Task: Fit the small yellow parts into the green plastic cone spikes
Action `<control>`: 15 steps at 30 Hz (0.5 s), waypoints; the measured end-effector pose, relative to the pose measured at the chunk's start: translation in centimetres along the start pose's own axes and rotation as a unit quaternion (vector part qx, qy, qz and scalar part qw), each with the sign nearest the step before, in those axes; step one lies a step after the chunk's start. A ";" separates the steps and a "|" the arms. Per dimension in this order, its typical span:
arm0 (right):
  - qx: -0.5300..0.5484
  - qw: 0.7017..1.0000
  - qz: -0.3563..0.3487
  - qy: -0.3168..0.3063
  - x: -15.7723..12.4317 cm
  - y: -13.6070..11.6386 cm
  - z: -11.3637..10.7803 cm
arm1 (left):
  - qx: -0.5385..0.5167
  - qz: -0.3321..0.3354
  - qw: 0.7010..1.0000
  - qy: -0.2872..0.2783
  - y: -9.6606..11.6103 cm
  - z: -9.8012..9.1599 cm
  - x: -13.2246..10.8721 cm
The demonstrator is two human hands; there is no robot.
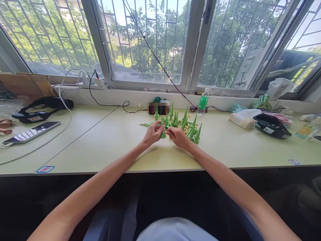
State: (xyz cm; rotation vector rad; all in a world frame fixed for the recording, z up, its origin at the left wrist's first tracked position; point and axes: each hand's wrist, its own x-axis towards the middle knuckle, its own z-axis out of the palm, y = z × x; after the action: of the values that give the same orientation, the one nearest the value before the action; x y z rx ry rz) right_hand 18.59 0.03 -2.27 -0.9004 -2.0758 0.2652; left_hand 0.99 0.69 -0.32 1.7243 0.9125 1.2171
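Note:
Both my hands meet over the middle of the pale green table [105,140]. My left hand [152,133] is closed round a green cone-shaped plastic spike [163,134], which stands between my two hands. My right hand [178,137] pinches something small at the spike's side; I cannot make out what. Just behind my hands stands a cluster of several more green spikes [187,125], some upright, some lying flat, with small yellow bits [186,130] among them.
A green bottle [203,102] stands at the back by the window. A phone [31,132] on a cable and a black headset [41,108] lie left. White and black bags [260,122] sit right. A power strip [94,83] rests on the sill.

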 end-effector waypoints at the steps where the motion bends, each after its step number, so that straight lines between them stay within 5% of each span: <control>1: 0.000 1.000 0.004 -0.002 0.0 0.0 0.0 | 0.013 0.011 1.000 0.001 -0.1 0.0 0.0; 15: 0.029 0.999 0.044 0.001 0.1 0.0 0.1 | 0.094 0.124 0.988 0.008 -0.8 -0.1 0.0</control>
State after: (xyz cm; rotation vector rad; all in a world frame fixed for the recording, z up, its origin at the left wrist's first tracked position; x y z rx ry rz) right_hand 18.47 0.08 -2.28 -0.9580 -2.0187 0.3705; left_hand 0.85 1.06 -1.01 2.0287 0.8643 1.3409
